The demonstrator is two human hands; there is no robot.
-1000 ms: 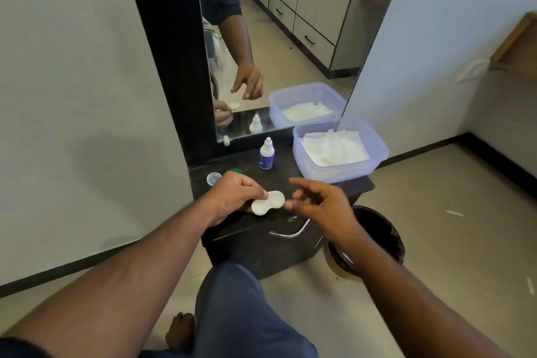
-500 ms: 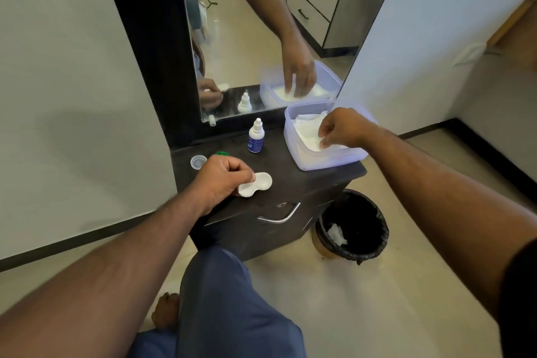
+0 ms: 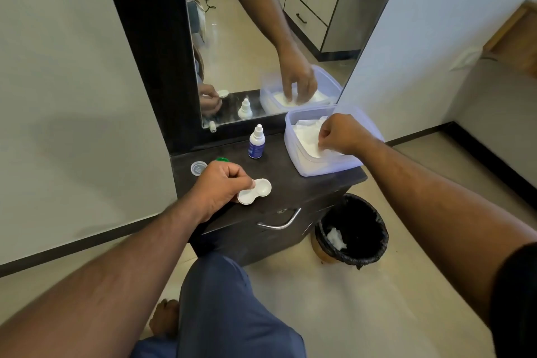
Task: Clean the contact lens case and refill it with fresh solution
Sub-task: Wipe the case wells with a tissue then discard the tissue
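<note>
Right hand (image 3: 343,134) now away from the lens case (image 3: 254,191) and into the tissue box (image 3: 325,167) at right-centre, pinching a tissue (image 3: 306,136); left hand (image 3: 222,186) gripping the case mid-frame above the cabinet: wiping next, likely

Bare cabinet top (image 3: 293,183) between solution bottle (image 3: 257,142) and tissue container (image 3: 325,168).

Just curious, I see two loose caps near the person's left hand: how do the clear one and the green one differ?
The clear cap is see-through and in full view, lying flat on the dark cabinet top; the green cap is solid-coloured and mostly hidden behind the left hand. The clear cap lies further left. Both lie apart from the white lens case.
</note>
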